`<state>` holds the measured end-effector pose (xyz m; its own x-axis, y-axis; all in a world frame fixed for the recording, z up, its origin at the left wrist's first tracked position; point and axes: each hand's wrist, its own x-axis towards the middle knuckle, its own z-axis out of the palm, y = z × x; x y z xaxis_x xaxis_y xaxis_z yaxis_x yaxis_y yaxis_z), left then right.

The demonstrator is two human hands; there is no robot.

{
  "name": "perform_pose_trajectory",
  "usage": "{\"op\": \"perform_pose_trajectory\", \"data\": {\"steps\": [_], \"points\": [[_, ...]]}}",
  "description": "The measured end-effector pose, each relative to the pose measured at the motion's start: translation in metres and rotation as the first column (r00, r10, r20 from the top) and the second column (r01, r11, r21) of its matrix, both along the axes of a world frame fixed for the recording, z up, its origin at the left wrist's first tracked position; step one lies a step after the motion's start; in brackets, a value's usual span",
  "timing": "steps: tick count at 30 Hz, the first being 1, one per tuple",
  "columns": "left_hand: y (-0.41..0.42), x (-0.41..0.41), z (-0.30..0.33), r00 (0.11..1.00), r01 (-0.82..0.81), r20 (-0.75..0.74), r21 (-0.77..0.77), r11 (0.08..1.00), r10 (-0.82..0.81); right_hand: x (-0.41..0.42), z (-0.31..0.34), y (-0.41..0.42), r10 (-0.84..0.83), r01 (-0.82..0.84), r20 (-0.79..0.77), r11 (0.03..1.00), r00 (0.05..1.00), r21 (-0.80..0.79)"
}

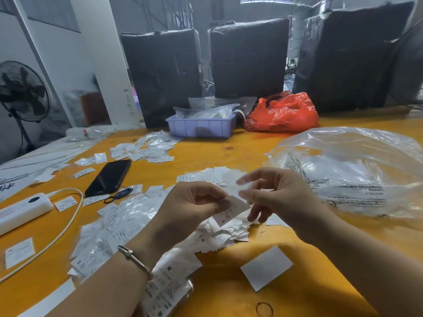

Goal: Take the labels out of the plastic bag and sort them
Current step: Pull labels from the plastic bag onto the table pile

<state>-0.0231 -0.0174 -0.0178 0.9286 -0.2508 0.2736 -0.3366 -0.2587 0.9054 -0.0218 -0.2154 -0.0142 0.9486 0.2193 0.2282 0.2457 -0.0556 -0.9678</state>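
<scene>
The left hand [194, 202] pinches a label [231, 210] between thumb and fingers, while the right hand [274, 193], fingers loosely apart and blurred, hovers just beside it.

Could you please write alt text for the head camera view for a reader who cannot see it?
The left hand pinches a white label over a pile of labels on a yellow table, the right hand open beside it, a clear plastic bag to the right.

Even, fairly bright daylight falls from high openings at the back, leaving soft shadows under the forearms on the glossy orange-yellow wooden table [286, 154]. Glare streaks the crumpled clear plastic bag [357, 170]. The right hand [274, 193] shows motion-blurred fingertips. Wide-angle distortion bends the edges.
</scene>
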Motion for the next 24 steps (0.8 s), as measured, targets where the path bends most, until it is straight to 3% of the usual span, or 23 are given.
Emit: {"op": "perform_pose_trajectory", "data": {"steps": [7,11,14,16,21,24], "points": [[0.001,-0.001,0.003,0.999,-0.029,-0.015,-0.040,0.999,0.029,0.011,-0.005,-0.008,-0.130,0.129,0.067,0.992,0.989,0.018],[0.003,-0.001,0.003,0.998,-0.070,-0.010,-0.037,0.997,0.070,0.023,-0.006,-0.025,-0.294,0.300,0.094,0.953,0.951,-0.049],[0.004,0.000,0.004,0.997,-0.082,-0.013,-0.036,0.996,0.081,0.035,-0.009,-0.046,-0.498,0.587,0.325,0.750,0.804,-0.304],[0.003,-0.001,0.004,0.997,-0.077,-0.019,-0.040,0.996,0.077,0.041,-0.009,-0.060,-0.579,0.696,0.392,0.640,0.715,-0.324],[0.003,-0.003,0.004,0.999,-0.048,-0.026,-0.018,0.999,0.048,0.050,-0.013,-0.070,-0.675,0.794,0.436,0.408,0.595,-0.452],[0.002,-0.003,0.003,0.999,-0.041,-0.026,-0.017,0.999,0.041,0.051,-0.012,-0.073,-0.661,0.777,0.478,0.268,0.578,-0.569]]}}
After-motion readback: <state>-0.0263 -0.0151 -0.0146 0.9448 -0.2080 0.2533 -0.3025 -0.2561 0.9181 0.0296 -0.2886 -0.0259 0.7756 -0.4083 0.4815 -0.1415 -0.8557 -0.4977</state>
